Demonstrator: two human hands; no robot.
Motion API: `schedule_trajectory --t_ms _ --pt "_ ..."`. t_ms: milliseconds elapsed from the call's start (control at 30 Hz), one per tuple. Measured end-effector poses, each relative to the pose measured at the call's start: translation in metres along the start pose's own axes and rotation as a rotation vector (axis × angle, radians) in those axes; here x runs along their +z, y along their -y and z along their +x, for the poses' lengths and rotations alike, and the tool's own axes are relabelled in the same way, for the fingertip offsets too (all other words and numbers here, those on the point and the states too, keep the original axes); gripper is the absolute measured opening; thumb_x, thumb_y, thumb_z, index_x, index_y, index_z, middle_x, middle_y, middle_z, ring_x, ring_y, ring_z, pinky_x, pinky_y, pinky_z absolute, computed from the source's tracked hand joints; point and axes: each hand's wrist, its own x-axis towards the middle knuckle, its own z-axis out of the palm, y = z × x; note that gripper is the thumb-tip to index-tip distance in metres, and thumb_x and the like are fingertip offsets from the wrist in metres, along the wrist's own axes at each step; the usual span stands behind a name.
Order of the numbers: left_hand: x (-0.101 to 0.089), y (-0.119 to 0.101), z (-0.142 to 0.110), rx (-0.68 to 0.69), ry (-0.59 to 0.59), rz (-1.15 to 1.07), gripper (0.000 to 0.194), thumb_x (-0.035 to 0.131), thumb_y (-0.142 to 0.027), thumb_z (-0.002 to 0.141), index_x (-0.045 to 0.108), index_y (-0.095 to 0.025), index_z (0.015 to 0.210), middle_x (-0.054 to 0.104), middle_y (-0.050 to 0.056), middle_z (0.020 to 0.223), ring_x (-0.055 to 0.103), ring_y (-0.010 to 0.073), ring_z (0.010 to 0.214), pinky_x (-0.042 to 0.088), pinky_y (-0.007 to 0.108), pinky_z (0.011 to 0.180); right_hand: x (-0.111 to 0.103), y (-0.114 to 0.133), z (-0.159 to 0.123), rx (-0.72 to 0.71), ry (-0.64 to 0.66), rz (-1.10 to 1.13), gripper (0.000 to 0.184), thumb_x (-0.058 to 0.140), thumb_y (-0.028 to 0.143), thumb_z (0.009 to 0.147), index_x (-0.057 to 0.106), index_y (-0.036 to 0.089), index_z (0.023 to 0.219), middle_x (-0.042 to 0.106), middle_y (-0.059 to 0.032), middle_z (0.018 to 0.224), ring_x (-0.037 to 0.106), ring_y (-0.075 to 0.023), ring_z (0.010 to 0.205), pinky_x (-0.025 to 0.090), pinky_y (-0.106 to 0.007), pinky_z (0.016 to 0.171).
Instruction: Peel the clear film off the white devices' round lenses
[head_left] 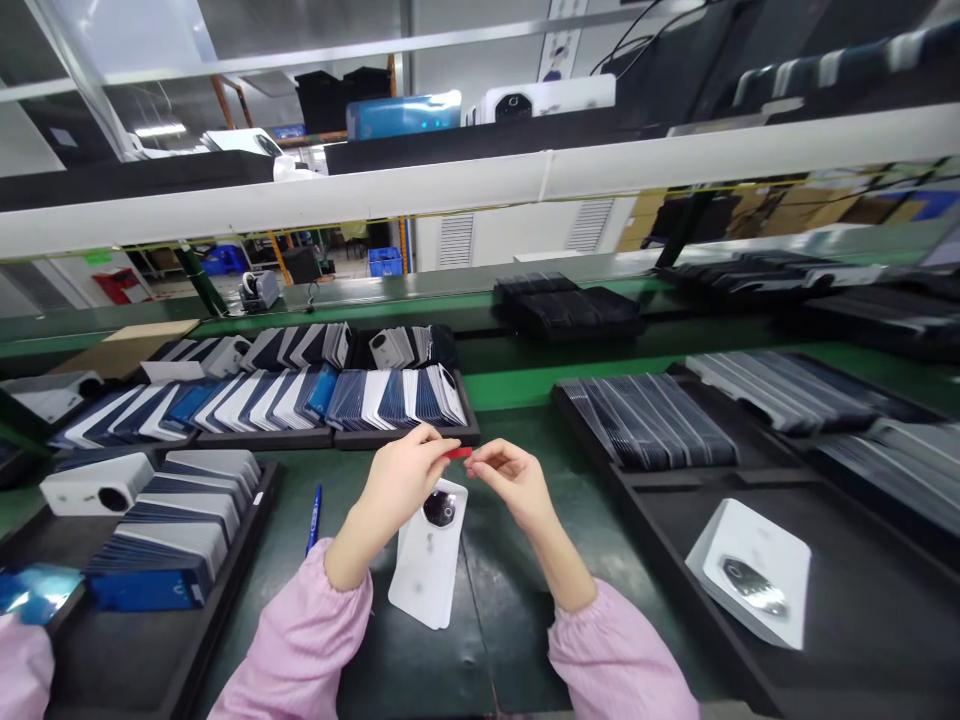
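Between thumb and fingers, my left hand point(400, 487) pinches a small red strip point(459, 453). My right hand point(519, 482) has its thumb and index fingertip closed together at the strip's right end; what they hold, if anything, is too small to make out. Below both hands, a small stack of white phone back covers point(427, 565) lies on the dark green table, a round black camera area at its upper end. The left wrist partly covers the stack's left edge. A blue pen point(314, 515) lies left of my left forearm.
Black trays of upright covers stand at the left point(259, 500) and back left point(259, 438). A black tray point(637, 510) on the right holds a row of covers point(649, 420) and loose white covers point(761, 575). A shelf point(480, 180) crosses above. Another pink sleeve point(22, 665) shows lower left.
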Motion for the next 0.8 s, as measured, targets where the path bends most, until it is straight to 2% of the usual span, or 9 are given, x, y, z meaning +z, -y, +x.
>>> schedule_trajectory --t_ms 100,167,300,367,500,633,800 --pt "0.002 0.0 0.001 -0.006 0.03 -0.069 0.037 0.051 -0.012 0.095 0.07 -0.018 0.126 0.066 -0.002 0.124 0.063 0.0178 0.111 0.047 0.031 0.097 0.001 0.0 -0.001 -0.032 0.015 0.001 0.014 0.07 0.023 0.085 0.062 0.012 0.081 0.066 -0.0077 0.08 0.064 -0.0102 0.068 0.054 -0.017 0.066" --pt "0.004 0.0 0.002 -0.034 0.04 -0.104 0.042 0.051 -0.009 0.092 0.067 -0.016 0.13 0.066 0.0 0.124 0.064 0.0194 0.112 0.047 0.033 0.1 0.001 -0.004 -0.002 -0.057 -0.034 -0.024 0.012 0.07 0.023 0.085 0.063 0.013 0.086 0.064 -0.006 0.08 0.062 -0.0089 0.07 0.053 -0.015 0.067" --pt "0.007 0.0 0.003 -0.035 0.02 -0.122 0.039 0.053 -0.01 0.092 0.069 -0.015 0.127 0.07 0.0 0.111 0.066 0.0181 0.099 0.049 0.032 0.091 -0.001 -0.01 -0.003 -0.109 -0.046 -0.14 0.019 0.072 0.026 0.085 0.069 0.016 0.101 0.065 -0.0064 0.09 0.063 -0.0102 0.079 0.053 -0.017 0.072" --pt "0.008 0.0 0.003 -0.015 0.0 -0.133 0.032 0.054 -0.012 0.092 0.073 -0.017 0.117 0.07 -0.002 0.11 0.066 0.0163 0.098 0.048 0.03 0.088 -0.001 -0.008 -0.004 -0.154 -0.016 -0.24 0.016 0.072 0.026 0.087 0.07 0.016 0.099 0.065 -0.0057 0.092 0.064 -0.0112 0.08 0.054 -0.019 0.073" --pt "0.007 -0.002 0.0 -0.024 -0.039 -0.145 0.018 0.059 -0.016 0.092 0.075 -0.019 0.1 0.07 -0.005 0.104 0.064 0.0137 0.095 0.045 0.028 0.084 0.002 0.001 -0.005 -0.333 -0.002 -0.476 0.008 0.069 0.019 0.088 0.069 0.018 0.096 0.064 -0.0008 0.089 0.061 -0.0089 0.081 0.05 -0.02 0.074" --pt "0.005 -0.008 -0.002 -0.067 -0.009 -0.103 0.018 0.06 -0.016 0.091 0.076 -0.02 0.098 0.071 -0.005 0.102 0.064 0.0133 0.092 0.043 0.027 0.08 0.005 0.006 -0.006 -0.4 -0.05 -0.576 0.009 0.067 0.011 0.087 0.068 0.017 0.094 0.064 0.0008 0.088 0.059 -0.0094 0.079 0.05 -0.023 0.072" --pt "0.008 -0.011 -0.001 -0.105 0.033 -0.022 0.019 0.059 -0.019 0.093 0.076 -0.019 0.102 0.071 -0.003 0.104 0.065 0.0175 0.097 0.042 0.029 0.081 0.007 0.007 -0.009 -0.52 -0.094 -0.725 0.011 0.067 0.011 0.088 0.065 0.02 0.093 0.064 0.005 0.087 0.057 -0.0112 0.081 0.046 -0.029 0.074"
